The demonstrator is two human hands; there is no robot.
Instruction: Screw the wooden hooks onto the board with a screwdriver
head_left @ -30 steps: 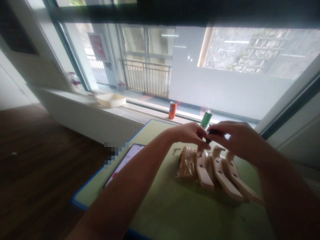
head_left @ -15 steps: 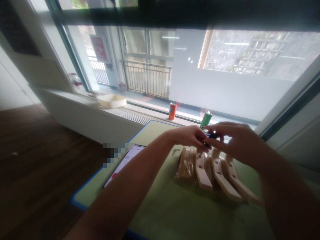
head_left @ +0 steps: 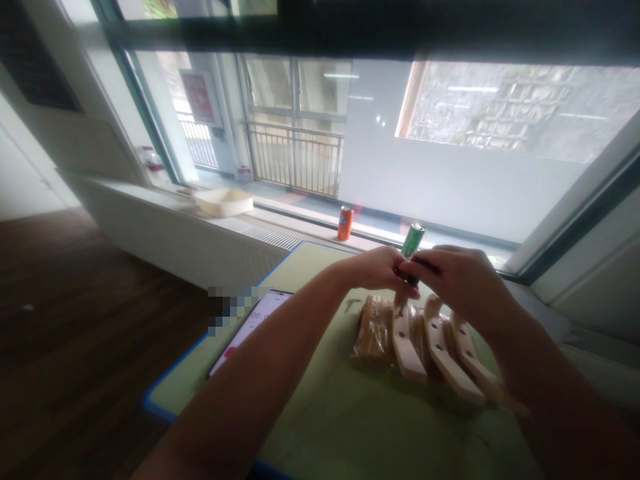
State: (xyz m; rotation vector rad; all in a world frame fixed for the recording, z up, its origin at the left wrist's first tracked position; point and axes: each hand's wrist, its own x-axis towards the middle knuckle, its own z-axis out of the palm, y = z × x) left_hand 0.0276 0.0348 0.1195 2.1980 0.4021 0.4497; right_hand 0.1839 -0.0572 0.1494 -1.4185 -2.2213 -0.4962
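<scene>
Both hands meet above the far part of a green table (head_left: 350, 427). My right hand (head_left: 453, 277) is closed around a small dark-handled tool (head_left: 411, 281) that points down at the leftmost of three pale curved wooden pieces (head_left: 407, 340). Fingers of my left hand (head_left: 380, 267) pinch together at the same spot, beside the tool's shaft. What they pinch is too small to make out. The two other wooden pieces (head_left: 450, 357) lie side by side to the right. A clear bag of wooden parts (head_left: 375, 327) lies just left of them.
A phone (head_left: 250, 327) with a lit screen lies on the table's left edge. An orange can (head_left: 345, 222) and a green can (head_left: 413, 240) stand on the window sill behind. A shallow cream tray (head_left: 224, 200) sits further left on the sill. Dark wooden floor lies to the left.
Both hands rose slightly, then came back down to the leftmost wooden piece, and the right hand turned so the tool points downward. The view shifted a little.
</scene>
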